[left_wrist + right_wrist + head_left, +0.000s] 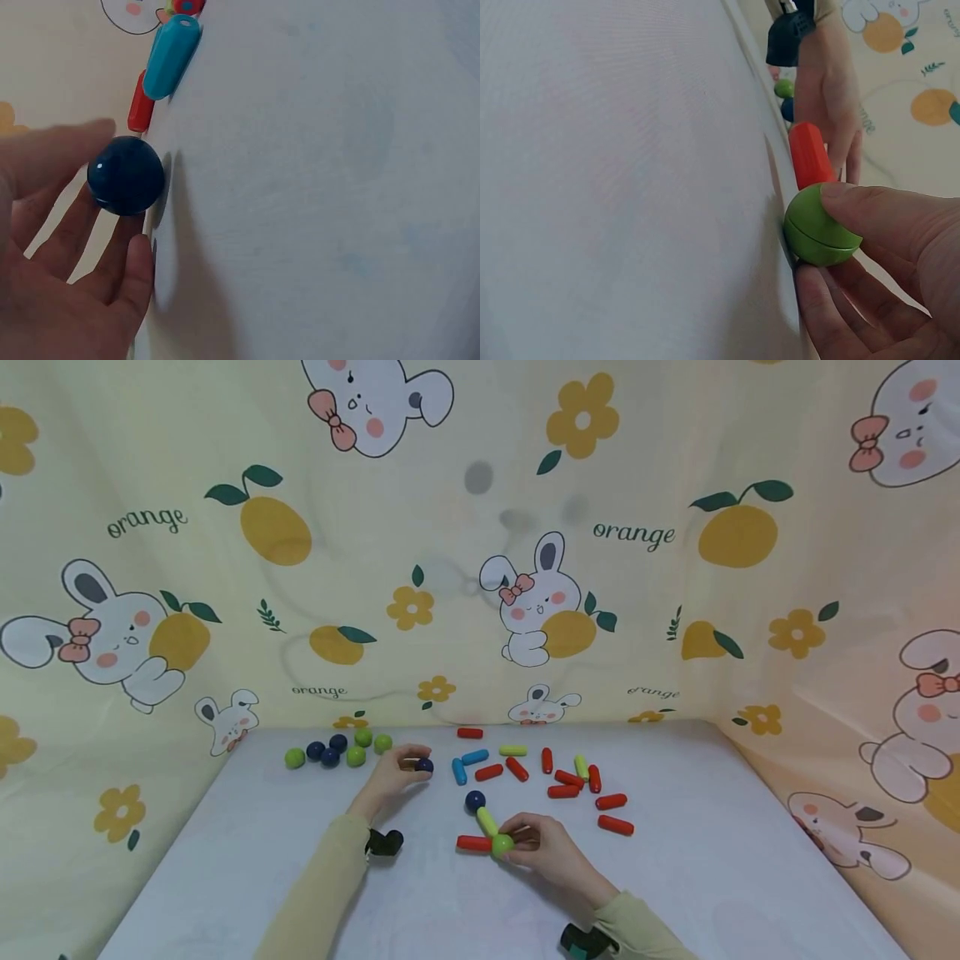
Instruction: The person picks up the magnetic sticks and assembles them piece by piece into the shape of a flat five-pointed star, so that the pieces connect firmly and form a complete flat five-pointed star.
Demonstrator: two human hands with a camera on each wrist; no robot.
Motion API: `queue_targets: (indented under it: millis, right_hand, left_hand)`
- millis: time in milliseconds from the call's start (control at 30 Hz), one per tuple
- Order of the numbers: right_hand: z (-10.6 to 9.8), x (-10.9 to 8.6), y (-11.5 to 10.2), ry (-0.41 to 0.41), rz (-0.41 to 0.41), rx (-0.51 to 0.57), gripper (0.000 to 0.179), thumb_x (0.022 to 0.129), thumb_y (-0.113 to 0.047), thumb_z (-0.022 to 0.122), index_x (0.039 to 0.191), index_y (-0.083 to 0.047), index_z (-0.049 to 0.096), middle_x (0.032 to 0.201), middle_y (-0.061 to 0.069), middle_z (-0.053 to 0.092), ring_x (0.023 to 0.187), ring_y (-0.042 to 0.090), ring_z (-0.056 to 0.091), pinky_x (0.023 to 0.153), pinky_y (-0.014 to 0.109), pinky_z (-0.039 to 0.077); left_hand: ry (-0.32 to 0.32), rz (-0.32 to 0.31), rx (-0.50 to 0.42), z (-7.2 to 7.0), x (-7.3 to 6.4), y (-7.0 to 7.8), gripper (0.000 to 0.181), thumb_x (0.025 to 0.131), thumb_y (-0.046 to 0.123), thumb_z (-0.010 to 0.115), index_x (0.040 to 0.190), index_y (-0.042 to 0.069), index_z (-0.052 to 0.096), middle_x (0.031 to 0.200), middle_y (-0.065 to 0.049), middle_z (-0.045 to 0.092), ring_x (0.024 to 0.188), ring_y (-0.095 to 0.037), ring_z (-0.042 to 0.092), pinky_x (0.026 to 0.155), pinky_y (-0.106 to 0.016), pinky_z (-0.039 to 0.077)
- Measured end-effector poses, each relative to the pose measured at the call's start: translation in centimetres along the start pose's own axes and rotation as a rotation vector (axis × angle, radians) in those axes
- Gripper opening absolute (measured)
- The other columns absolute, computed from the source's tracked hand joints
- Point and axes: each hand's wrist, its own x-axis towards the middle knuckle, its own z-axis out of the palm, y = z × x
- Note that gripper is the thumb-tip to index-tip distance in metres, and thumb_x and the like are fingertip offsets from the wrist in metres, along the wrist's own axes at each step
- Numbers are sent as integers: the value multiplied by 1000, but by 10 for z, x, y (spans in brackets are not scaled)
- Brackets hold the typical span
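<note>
My left hand [390, 774] pinches a dark blue ball [125, 175] between thumb and fingers, close over the table left of two blue sticks [467, 767]. With thumb and fingertips, my right hand [551, 853] grips a green ball [821, 226] near the middle of the table. A red stick [474, 843] extends leftward from that green ball. From it a yellow-green stick [487, 822] also runs up to another dark blue ball [475, 801], forming a bent shape. The red stick shows beyond the ball in the right wrist view, with my left hand behind it.
Several green balls [295, 757] and dark blue balls [330, 757] are grouped at the back left of the white table [247, 868]. Several red sticks [615, 825] and a few yellow-green sticks [513, 750] lie scattered at the back right. A patterned curtain [450, 527] hangs behind.
</note>
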Motion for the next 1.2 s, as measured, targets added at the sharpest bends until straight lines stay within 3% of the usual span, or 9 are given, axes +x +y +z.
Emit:
queue_targets:
  millis: [267, 500, 800, 1033, 1200]
  right_hand:
    - [0, -1, -2, -1, -14, 7, 32, 81, -12, 77, 110, -8, 64, 106, 4, 63, 96, 21, 63, 84, 29, 53]
    - [3, -1, 4, 7, -23, 7, 31, 82, -16, 77, 110, -10, 64, 106, 2, 63, 95, 20, 63, 82, 27, 53]
    - [3, -2, 5, 21, -9, 3, 31, 82, -16, 77, 110, -11, 64, 106, 2, 62, 94, 20, 63, 82, 27, 54]
    - [3, -2, 6, 15, -4, 3, 31, 82, -15, 77, 110, -11, 64, 107, 3, 62, 94, 20, 63, 82, 28, 54]
    - [3, -1, 6, 15, -14, -6, 31, 82, -15, 76, 110, -10, 64, 107, 3, 62, 93, 20, 63, 82, 28, 54]
  left_hand:
    - [7, -21, -28, 6, -6, 0, 43, 82, -2, 70, 123, 10, 62, 120, -4, 59, 107, -24, 54, 95, -40, 45]
    - [34, 11, 22, 7, -15, 3, 40, 82, 2, 73, 120, 8, 63, 116, -6, 62, 105, -24, 58, 95, -42, 46]
    - [-112, 27, 22, 14, -54, 2, 40, 83, 15, 75, 121, 8, 63, 115, -6, 64, 103, -22, 60, 91, -39, 49]
    - [-157, 20, -11, 20, -83, 4, 40, 84, 18, 74, 120, 7, 62, 116, -6, 63, 101, -23, 60, 89, -38, 51]
    - [-195, 13, -34, 29, -95, 8, 40, 84, 18, 75, 120, 7, 62, 115, -5, 62, 98, -22, 60, 88, -38, 51]
